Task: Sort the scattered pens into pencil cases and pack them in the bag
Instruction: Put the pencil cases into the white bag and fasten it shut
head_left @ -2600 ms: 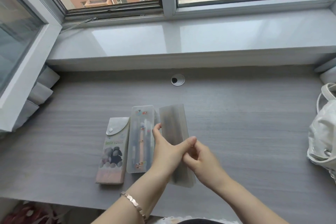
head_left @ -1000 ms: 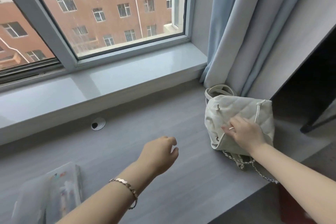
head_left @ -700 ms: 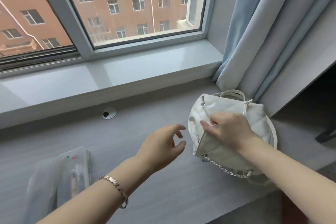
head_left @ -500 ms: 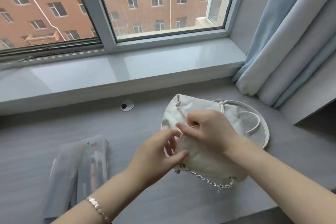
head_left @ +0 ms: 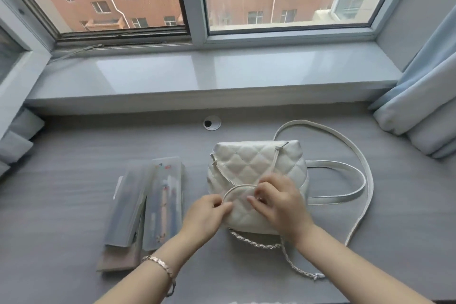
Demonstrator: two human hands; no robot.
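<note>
A white quilted bag (head_left: 251,163) lies flat on the grey desk (head_left: 74,180) in front of me, flap side up. My left hand (head_left: 206,213) pinches the lower left edge of the flap. My right hand (head_left: 278,202) rests its fingers on the flap's front edge. To the left lie three pencil cases side by side: a frosted case (head_left: 132,205) overlapping a clear case (head_left: 165,195) with pens inside, and a pinkish case (head_left: 118,258) mostly hidden beneath them.
The bag's long white strap (head_left: 345,145) loops out to the right, and its chain (head_left: 291,259) trails toward the desk's front edge. A cable hole (head_left: 212,123) sits at the back. Curtains (head_left: 419,96) hang at right; the window sill (head_left: 209,74) runs behind.
The bag was pulled from the right corner by the curtain to the middle of the desk and laid flat. My left hand, free before, now grips the flap alongside my right hand.
</note>
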